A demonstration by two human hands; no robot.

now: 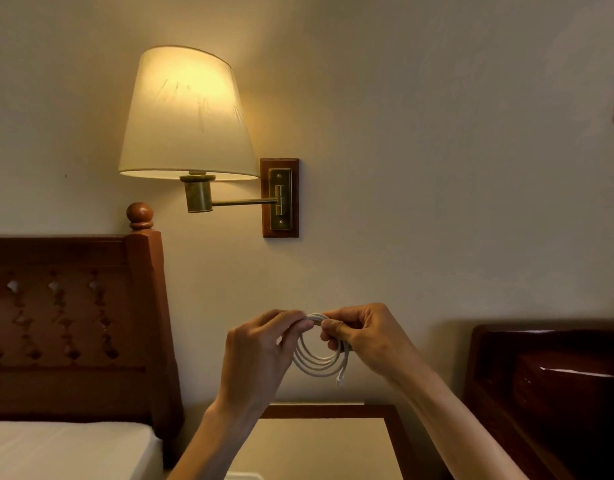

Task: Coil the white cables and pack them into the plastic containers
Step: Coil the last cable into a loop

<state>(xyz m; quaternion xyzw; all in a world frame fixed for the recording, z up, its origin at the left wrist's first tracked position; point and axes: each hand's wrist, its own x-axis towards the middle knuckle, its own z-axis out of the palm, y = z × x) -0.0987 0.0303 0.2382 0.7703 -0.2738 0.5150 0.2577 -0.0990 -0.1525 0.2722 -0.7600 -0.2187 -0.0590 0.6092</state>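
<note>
Fingers (291,323) of the left hand (260,355) curl over the top of the white cable (319,362), pinching the gathered loops at about the coil's 11 o'clock. Opposite them, the right hand (361,337) grips the same bundle at about 1 o'clock, its fingers bent inward with the thumb pressed against the strands. Both hands are raised in front of the wall, knuckles nearly meeting, with the backs of the hands turned toward the camera. Each forearm rises from the lower edge of the view, the left from about 7 o'clock and the right from about 5 o'clock, and they converge at the coil.

That cable hangs between the hands as a round coil of several turns, held in the air and touching nothing else. One loose end with a small connector (340,377) dangles at the coil's 4 o'clock.

Below the hands, at 6 o'clock in the view, stands a wooden-edged counter (333,445) with a pale top. At 8 o'clock lies a bed (66,448) with a white sheet, backed by a carved wooden headboard (66,323). A lit wall lamp (187,112) on a brass swing arm hangs at 11 o'clock. Dark glossy wooden furniture (548,382) stands at 4 o'clock.
</note>
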